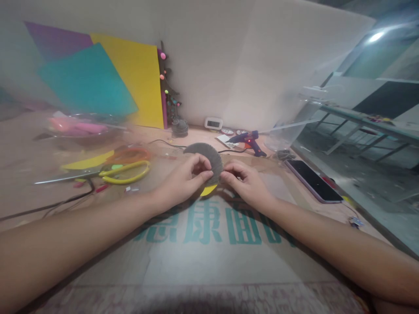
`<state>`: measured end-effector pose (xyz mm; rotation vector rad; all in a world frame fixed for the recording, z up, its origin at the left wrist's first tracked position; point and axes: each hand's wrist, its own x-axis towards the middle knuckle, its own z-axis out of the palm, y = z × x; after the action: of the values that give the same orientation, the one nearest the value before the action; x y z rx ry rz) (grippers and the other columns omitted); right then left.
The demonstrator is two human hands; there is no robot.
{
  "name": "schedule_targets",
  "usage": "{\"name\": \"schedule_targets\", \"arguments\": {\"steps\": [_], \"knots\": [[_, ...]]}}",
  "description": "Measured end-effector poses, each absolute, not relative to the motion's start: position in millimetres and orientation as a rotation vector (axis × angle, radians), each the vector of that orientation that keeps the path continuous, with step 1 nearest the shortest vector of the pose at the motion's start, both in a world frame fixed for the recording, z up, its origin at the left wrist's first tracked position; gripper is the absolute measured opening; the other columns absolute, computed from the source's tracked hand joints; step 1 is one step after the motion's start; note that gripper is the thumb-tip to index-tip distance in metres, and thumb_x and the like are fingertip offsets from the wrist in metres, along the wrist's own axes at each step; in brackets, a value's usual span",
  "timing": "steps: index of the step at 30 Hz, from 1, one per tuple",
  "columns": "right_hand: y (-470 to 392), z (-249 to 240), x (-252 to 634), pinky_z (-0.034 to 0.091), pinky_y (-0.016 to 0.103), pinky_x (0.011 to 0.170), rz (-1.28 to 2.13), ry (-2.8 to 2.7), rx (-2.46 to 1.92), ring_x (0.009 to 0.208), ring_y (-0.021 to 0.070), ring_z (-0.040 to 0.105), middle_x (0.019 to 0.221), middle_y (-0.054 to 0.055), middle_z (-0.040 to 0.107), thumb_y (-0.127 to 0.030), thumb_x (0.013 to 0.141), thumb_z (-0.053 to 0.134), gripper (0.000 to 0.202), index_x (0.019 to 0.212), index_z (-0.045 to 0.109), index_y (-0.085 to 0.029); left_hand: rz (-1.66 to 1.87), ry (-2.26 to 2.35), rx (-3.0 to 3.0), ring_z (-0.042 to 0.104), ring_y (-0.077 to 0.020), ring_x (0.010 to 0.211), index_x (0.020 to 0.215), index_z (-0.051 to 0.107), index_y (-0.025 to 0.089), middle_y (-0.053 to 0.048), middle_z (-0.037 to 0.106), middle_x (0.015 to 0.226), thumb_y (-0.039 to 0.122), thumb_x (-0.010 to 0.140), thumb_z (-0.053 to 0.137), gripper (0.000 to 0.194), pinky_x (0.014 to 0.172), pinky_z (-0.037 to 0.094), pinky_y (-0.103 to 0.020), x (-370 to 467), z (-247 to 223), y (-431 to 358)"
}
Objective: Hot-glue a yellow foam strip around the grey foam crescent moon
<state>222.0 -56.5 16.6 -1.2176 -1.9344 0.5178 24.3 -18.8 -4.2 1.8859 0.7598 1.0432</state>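
Note:
A round dark grey disc (207,156) is held upright above the middle of the table. My left hand (191,176) pinches its lower left part between thumb and fingers. At the disc's right edge, my right hand (244,179) has its thumb and fingertips pressed together; the disc's rim meets those fingertips. A yellow curved piece (208,190) shows below the disc, between the hands; whether it is joined to the disc cannot be seen.
Scissors with yellow handles (126,173) and a bowl of pink items (80,126) are at left. Behind stand a glue gun (250,141), a small white clock (213,123) and coloured sheets (140,83). A phone (314,181) lies at right.

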Motion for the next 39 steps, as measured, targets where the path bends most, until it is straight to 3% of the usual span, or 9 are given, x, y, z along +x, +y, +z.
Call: {"name": "schedule_targets", "arguments": {"steps": [7,14,24,34,39], "knots": [[-56.5,17.2,221.7,0.039,0.026,0.064,0.619,-1.864,-1.237,0.069,0.0135,0.052,0.071,0.0,0.057,-0.033,0.087,0.055,0.022,0.072,0.059,-0.018,1.055,0.816,1.936,0.058,-0.014,0.075,0.087,0.053,0.018,-0.001,0.06,0.083,0.035,0.086,0.059,0.018,0.069,0.046,-0.026,24.3,1.7,-20.5],[-55.1,15.8,223.3,0.041,0.026,0.062,0.697,-1.752,-1.236,0.066,0.0131,0.052,0.071,0.0,0.06,-0.036,0.086,0.057,0.021,0.078,0.063,-0.018,0.885,0.965,2.026,0.058,-0.017,0.072,0.077,0.063,0.017,-0.003,0.063,0.075,0.051,0.088,0.051,0.038,0.065,0.043,-0.028,22.1,5.4,-18.7],[-57.2,18.4,221.2,0.041,0.026,0.064,0.613,-1.9,-1.182,0.069,0.0134,0.053,0.072,0.001,0.059,-0.035,0.089,0.053,0.025,0.072,0.059,-0.018,0.911,0.897,1.984,0.048,-0.0133,0.063,0.071,0.059,0.018,0.001,0.054,0.066,0.046,0.089,0.049,0.035,0.057,0.037,-0.025,21.8,0.5,-13.2],[-57.7,17.0,219.0,0.041,0.025,0.062,0.603,-1.91,-1.232,0.065,0.0124,0.053,0.07,-0.001,0.061,-0.032,0.084,0.062,0.018,0.073,0.062,-0.018,0.865,0.907,1.947,0.063,-0.0188,0.082,0.094,0.071,0.018,-0.003,0.072,0.088,0.042,0.085,0.056,0.03,0.071,0.046,-0.026,23.9,0.5,-14.9],[-56.9,13.7,218.5,0.045,0.027,0.068,0.579,-1.935,-1.18,0.073,0.0143,0.06,0.079,0.001,0.068,-0.027,0.086,0.059,0.013,0.079,0.066,-0.019,0.75,0.772,1.949,0.062,-0.017,0.068,0.089,0.074,0.017,-0.002,0.068,0.071,0.046,0.09,0.046,0.04,0.063,0.047,-0.025,22.2,7.9,-20.9]]}}
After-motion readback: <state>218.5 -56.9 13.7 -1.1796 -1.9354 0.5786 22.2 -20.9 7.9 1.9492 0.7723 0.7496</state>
